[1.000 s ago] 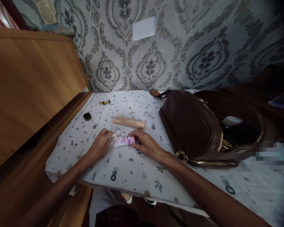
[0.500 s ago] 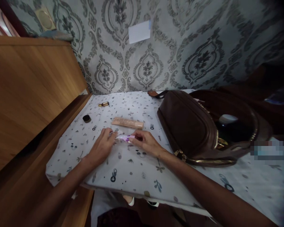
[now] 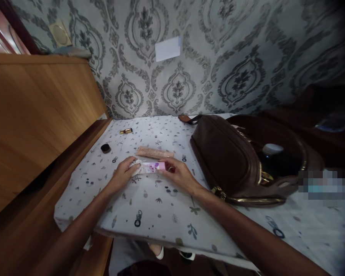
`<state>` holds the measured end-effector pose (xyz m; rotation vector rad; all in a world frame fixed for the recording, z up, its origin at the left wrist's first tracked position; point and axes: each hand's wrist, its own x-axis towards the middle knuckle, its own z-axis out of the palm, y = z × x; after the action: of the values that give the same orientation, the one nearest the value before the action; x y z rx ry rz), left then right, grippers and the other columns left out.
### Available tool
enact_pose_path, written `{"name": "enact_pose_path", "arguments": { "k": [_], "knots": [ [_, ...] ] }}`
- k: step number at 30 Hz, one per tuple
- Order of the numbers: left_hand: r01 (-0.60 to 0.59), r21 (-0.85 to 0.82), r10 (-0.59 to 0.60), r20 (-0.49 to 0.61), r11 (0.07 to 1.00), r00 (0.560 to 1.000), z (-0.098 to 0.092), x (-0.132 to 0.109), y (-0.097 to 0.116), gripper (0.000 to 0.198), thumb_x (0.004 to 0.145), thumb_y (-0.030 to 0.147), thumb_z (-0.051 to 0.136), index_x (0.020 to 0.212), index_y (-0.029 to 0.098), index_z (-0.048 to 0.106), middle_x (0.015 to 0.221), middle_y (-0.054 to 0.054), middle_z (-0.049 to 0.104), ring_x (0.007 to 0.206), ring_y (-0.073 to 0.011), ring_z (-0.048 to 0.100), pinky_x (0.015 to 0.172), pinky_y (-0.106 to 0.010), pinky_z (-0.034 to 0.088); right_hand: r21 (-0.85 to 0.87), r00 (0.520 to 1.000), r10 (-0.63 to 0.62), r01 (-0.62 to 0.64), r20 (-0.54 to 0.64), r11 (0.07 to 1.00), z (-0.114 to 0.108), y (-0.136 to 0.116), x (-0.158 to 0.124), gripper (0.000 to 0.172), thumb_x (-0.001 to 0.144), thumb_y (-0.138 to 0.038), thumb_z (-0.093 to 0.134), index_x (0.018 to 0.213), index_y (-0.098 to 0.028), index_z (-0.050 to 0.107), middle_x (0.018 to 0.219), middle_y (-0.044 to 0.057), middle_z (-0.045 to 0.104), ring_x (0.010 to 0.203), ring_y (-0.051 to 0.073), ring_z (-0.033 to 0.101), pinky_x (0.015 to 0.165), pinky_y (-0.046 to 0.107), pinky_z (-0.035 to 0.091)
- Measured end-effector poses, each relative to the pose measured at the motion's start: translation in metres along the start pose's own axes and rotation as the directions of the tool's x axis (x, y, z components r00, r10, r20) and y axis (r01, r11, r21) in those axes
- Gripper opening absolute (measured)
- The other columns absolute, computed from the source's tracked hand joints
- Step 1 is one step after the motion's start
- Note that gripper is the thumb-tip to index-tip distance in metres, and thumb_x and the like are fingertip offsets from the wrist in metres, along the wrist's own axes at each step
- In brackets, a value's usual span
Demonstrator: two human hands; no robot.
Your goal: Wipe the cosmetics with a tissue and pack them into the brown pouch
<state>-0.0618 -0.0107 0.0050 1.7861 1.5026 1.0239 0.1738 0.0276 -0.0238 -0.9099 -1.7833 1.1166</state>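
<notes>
Between my two hands, just over the table, is a small flat tube point(image 3: 153, 167) with a pink and purple print. My right hand point(image 3: 179, 175) pinches its pink right end between thumb and fingers. At the other end, my left hand point(image 3: 125, 172) grips it, with something white and crumpled point(image 3: 137, 166) under the fingertips; I cannot tell whether that is a tissue or part of the tube. Right behind the hands lies a beige cosmetic tube point(image 3: 152, 152), its right end close to my right fingers.
A large brown leather bag point(image 3: 218, 153) stands unzipped on the right, with a white-topped item point(image 3: 272, 148) inside. A gold and black lipstick point(image 3: 125, 131) and a small black-lidded jar point(image 3: 105, 148) lie at the back left. A wooden cabinet point(image 3: 40, 119) borders the patterned tablecloth point(image 3: 161, 214).
The pink and purple tube has turned so its broad printed face shows more. Both hands stay at its ends. The whole view has shifted slightly down.
</notes>
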Motion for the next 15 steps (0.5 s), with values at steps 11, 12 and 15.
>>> {"name": "enact_pose_path", "arguments": {
  "k": [11,12,15],
  "knots": [
    [0.058,-0.869,-0.517,-0.238,0.491,0.822,0.035,0.009,0.023,0.027,0.069,0.032,0.081,0.077,0.016,0.061,0.070,0.003,0.059,0.062,-0.0080,0.056,0.055,-0.018,0.042,0.554,0.952,0.242,-0.102,-0.186,0.826,0.001,-0.004,0.004,0.036,0.065,-0.046,0.081,0.083,-0.021,0.063,0.084,0.003,0.067,0.075,0.017,0.060,0.075,0.032,0.051],
    [0.078,-0.894,-0.516,-0.181,0.441,0.838,0.043,0.006,0.029,0.027,0.067,0.031,0.083,0.075,0.015,0.062,0.068,0.003,0.059,0.062,-0.0079,0.056,0.055,-0.018,0.042,0.587,0.951,0.248,-0.096,-0.184,0.804,0.002,-0.005,0.005,0.037,0.064,-0.046,0.082,0.084,-0.021,0.062,0.089,0.004,0.068,0.079,0.018,0.062,0.078,0.033,0.052],
    [0.122,-0.926,-0.408,-0.037,0.357,0.912,0.069,-0.001,0.049,0.033,0.059,0.031,0.089,0.076,0.013,0.066,0.071,0.001,0.062,0.065,-0.0088,0.058,0.060,-0.019,0.045,0.650,0.964,0.233,-0.096,-0.128,0.754,0.005,-0.009,0.003,0.042,0.062,-0.046,0.083,0.089,-0.022,0.062,0.097,0.006,0.068,0.086,0.021,0.064,0.082,0.036,0.053]
  ]
}}
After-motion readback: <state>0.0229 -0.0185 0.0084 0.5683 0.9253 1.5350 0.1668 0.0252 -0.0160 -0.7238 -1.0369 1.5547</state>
